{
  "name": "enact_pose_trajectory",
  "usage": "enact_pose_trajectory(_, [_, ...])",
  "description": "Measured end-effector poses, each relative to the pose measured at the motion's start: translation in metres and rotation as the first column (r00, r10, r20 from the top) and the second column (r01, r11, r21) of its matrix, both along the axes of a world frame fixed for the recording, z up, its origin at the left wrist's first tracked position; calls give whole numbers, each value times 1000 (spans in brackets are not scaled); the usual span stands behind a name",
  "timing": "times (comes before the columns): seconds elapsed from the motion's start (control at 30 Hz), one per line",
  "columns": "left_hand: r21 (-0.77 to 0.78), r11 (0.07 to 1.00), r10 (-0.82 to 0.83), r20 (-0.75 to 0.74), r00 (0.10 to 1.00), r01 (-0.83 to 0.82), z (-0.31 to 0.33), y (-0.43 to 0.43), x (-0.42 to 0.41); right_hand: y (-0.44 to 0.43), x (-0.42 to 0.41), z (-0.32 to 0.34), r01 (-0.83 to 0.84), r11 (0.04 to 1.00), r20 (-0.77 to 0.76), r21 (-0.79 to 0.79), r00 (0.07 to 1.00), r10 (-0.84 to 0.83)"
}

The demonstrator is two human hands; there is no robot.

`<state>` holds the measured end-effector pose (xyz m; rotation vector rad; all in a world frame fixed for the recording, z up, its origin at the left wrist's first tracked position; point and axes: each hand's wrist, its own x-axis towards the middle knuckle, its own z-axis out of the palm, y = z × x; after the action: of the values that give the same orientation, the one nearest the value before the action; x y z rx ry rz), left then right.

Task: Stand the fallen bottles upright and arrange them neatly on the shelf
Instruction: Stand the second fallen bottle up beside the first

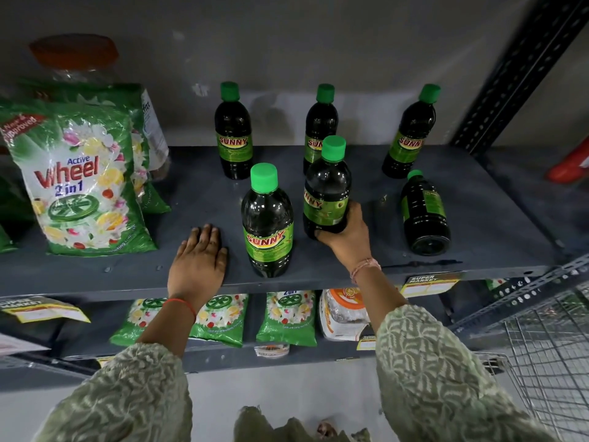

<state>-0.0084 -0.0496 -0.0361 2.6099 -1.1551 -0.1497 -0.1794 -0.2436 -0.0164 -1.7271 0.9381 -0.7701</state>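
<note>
Several dark bottles with green caps and green "Sunny" labels are on the grey shelf [197,199]. Three stand upright along the back: left [233,132], middle [318,122] and right [409,132]. Another upright bottle [267,221] stands near the front edge. My right hand [345,232] grips the base of an upright bottle [326,186] just right of it. One bottle [425,215] lies on its side at the right, cap pointing to the back. My left hand [199,256] rests flat on the shelf, left of the front bottle, holding nothing.
Green "Wheel" detergent bags [79,180] stand at the shelf's left, with a clear jar [75,59] behind. More bags [220,320] lie on the lower shelf. A black slotted upright [516,71] bounds the right side. A wire basket [548,352] sits at the lower right.
</note>
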Motion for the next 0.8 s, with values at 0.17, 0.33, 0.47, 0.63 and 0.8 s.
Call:
enact_pose_trajectory(0.17, [-7,1000,-1,15,1000,1,-1,0,-1,-1,3,-2,-19,999,-33,-50,999,17])
enact_pose_trajectory(0.33, [5,1000,0,7,1000,0,-1,0,-1,6,2,-1,37,998,-8,-60,999,-38])
enact_pose_trajectory(0.47, [2,1000,-5,11,1000,5,0,1,-2,1,-11,-4,-67,998,-37,-4,997,67])
enact_pose_trajectory(0.63, [23,1000,-5,-7,1000,5,1,0,-2,1,-28,-4,-197,979,-101,51,974,201])
enact_pose_trajectory(0.8, [33,999,-14,-15,1000,14,3,0,-3,6,-39,-7,-234,970,-144,62,960,241])
